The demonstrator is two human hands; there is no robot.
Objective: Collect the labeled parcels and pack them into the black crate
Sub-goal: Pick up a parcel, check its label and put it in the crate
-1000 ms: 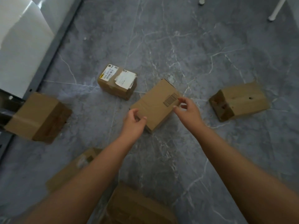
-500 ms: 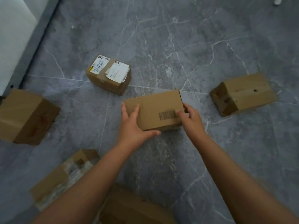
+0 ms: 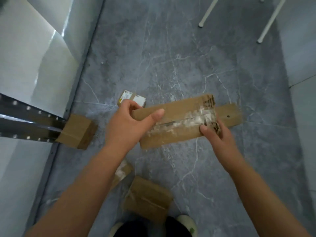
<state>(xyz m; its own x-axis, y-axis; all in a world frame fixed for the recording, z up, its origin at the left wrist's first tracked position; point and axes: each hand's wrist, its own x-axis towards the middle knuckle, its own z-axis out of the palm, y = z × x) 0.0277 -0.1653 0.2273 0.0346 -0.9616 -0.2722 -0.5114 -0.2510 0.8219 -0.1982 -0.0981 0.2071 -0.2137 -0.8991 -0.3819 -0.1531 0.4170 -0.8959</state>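
Above the floor (image 3: pixel 171 57) near its middle, a taped parcel (image 3: pixel 177 134) hangs clear; left hand (image 3: pixel 126 124) curls round its left end, right hand (image 3: pixel 217 134) grips its right; collecting seems underway (no crate in view); next, steady carrying.

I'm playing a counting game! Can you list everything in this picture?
held cardboard box: 1, brown with whitish tape, between both hands
labelled box: 1, brown with white labels, floor, centre-left
box by the rack: 1, brown, floor, left
box on the right: 1, brown, floor, behind held box
box under the forearm: 1, brown, mostly hidden
box by the feet: 1, brown, bottom middle
rack: 1, dark metal, left edge
thin legs: 2 or more, white, top right
floor: 1, grey marbled, underneath everything
shoes: 2, pale, bottom edge
left hand: 1, grips held box's left end
right hand: 1, grips its right end
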